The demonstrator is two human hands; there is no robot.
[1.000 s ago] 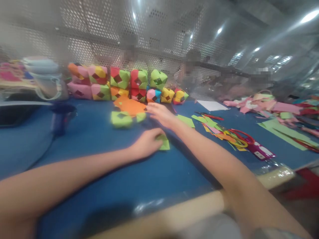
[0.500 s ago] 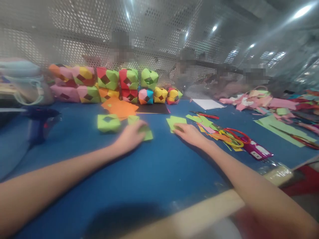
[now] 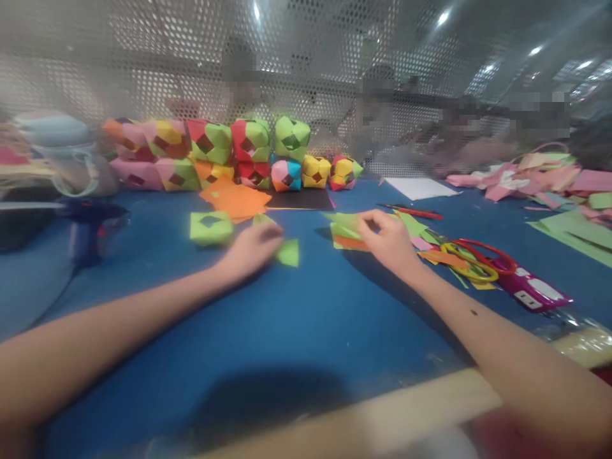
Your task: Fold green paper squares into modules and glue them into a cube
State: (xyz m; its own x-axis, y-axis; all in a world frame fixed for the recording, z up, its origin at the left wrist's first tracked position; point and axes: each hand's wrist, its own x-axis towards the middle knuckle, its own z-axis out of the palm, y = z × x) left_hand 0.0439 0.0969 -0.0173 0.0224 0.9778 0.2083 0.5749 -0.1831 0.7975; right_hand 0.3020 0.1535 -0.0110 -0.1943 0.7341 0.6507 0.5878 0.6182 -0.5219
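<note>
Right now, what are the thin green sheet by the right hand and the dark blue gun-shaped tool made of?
The thin green sheet looks like matte paper: thin, without clear shine. The dark blue gun-shaped tool seems hard plastic, judging by its rigid shape; blur hides its finish.

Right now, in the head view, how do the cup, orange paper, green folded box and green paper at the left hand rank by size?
Cup
Orange paper
Green folded box
Green paper, partly hidden by the left hand

- Single head-worn view, facing forward and down across the tabletop [image 3: 310,319]
- Close over the left hand [image 3: 253,247] and right hand [image 3: 391,242], both mid-frame
- Reaches back to the perforated panel [image 3: 157,32]
</note>
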